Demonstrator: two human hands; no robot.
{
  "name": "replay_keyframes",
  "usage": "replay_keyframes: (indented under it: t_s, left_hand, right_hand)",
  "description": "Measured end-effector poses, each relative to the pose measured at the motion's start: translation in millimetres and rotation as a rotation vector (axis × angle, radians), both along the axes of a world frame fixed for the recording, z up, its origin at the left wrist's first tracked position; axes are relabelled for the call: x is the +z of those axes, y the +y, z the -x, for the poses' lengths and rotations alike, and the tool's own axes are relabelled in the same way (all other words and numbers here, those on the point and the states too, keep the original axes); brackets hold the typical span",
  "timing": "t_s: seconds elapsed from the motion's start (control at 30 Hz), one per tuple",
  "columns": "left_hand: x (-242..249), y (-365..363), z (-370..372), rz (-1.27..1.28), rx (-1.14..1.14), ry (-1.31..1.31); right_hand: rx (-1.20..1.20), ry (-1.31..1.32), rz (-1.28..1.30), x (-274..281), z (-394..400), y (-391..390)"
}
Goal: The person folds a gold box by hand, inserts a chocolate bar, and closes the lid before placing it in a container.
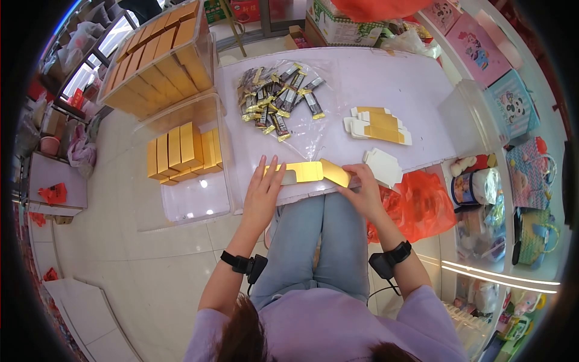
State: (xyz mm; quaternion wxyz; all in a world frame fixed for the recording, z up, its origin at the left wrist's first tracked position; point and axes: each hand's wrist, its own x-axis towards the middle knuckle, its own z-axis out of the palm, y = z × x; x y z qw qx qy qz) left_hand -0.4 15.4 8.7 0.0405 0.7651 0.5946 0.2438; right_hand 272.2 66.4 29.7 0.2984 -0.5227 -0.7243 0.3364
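Gold card, a flat unfolded box blank point(307, 172), lay at the near edge of the white table point(398, 84) as we pressed it down, left hand point(263, 196) flat with fingers spread, right hand point(363, 192) pinching its folded end. Beyond sat wrapped candy bars point(277, 96) on clear plastic, more blanks point(377, 125), and clear bins of finished gold boxes point(184, 151).

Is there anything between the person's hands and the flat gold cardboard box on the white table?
Nothing visible. The left hand lies flat on the gold cardboard box, and the right hand grips its right end; the snack packets lie farther back.
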Motion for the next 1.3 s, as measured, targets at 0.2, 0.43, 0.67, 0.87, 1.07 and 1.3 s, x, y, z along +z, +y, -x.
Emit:
replay_keyframes:
  t_s: [0.2, 0.43, 0.67, 0.87, 1.07, 1.3]
  left_hand:
    - [-4.0, -0.2, 2.9, -0.016, -0.021, -0.205]
    - [-8.7, -4.5, 0.8, 0.074, 0.092, -0.747]
    - [-5.7, -5.1, 4.0, 0.071, 0.077, -0.567]
    - [-8.8, -4.1, 4.5, 0.043, 0.066, -0.567]
    - [-8.5, -4.7, 4.6, 0.041, 0.073, -0.571]
    - [-7.3, -4.5, 3.8, 0.022, 0.068, -0.559]
  right_hand:
    - [0.135, 0.001, 0.027, 3.8, 13.3, 6.3]
    - [0.159, -0.038, 0.113, 7.5, 34.6, 21.5]
    - [0.173, 0.078, 0.211, -0.5, 50.0, 24.7]
    - [0.178, 0.259, 0.190, -10.9, 38.5, 23.4]
    - [-0.015, 0.655, 0.531, -3.2, 37.0, 13.4]
    - [-0.007, 0.496, 0.670, 1.5, 47.7, 10.5]
